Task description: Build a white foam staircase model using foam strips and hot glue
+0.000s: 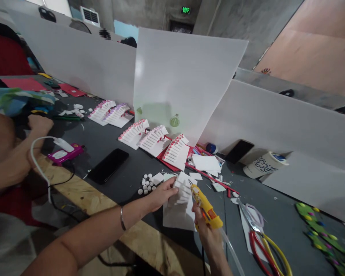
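Observation:
My right hand [209, 234] is wrapped round a yellow hot glue gun [207, 207], with a clear glue stick trailing from its back end. The gun's nozzle points at a white paper piece with raised strips [182, 191], close to its upper edge; whether it touches, I cannot tell. On the left side of that piece, my left hand [162, 194] grips it between thumb and fingers. Its lower part is a flat white sheet [176, 218]. Just left of my fingers lie several small white round pieces [146, 184]. Finished-looking white paper pieces with red-tipped strips [175, 151] stand behind.
Large scissors [257, 234] with red and yellow handles lie right, near a paper cup [264, 165] and green felt decoration [319, 226]. A black phone [109, 165] and pink power strip [65, 153] lie left, beside another person's arm [17, 153]. A white board [186, 80] stands behind.

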Demonstrator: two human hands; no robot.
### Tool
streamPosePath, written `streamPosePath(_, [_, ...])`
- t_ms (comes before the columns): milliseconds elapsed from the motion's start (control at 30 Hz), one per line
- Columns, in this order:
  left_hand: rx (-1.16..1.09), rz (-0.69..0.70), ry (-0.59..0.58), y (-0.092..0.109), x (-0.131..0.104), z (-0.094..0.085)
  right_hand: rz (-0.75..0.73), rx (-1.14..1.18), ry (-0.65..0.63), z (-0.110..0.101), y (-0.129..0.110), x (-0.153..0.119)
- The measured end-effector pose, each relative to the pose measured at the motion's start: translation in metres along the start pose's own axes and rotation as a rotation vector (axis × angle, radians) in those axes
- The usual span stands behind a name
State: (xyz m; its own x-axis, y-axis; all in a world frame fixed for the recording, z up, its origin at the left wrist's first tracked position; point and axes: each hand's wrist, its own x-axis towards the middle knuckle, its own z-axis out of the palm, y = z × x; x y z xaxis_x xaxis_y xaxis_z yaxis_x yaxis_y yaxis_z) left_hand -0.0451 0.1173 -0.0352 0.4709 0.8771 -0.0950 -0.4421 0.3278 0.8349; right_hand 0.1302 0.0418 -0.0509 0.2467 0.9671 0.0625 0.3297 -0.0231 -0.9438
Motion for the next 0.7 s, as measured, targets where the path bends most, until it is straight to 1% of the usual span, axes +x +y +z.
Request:
streamPosePath(67, [0.009,-0.009,0.0,-0.0002,-0.0005,-0.0001,-0.032,-0.006,-0.002,0.0023,0.0027,-0.0014])
streamPosePath(233, [0.014,-0.025,0.0,-0.0024,-0.0002,-0.0017,-0.041,-0.013,0.073,0.0089,-0.001,-0.007])
streamPosePath(367, [0.008,-0.024,-0.016,-0.0013,-0.0009,-0.0008,-0.076,-0.041,0.038,0.0089,-0.0053,-0.0063])
streamPosePath(533, [-0.007,-0.021,-0.031,-0.0003,-0.0019,-0.0002,-0.115,-0.078,0.028,0.0063,-0.0004,-0.0038])
streamPosePath(700, [-0.004,-0.035,-0.034,-0.0041,-0.0001,-0.0027,-0.126,-0.085,0.014,0.0076,0.0024,-0.0042])
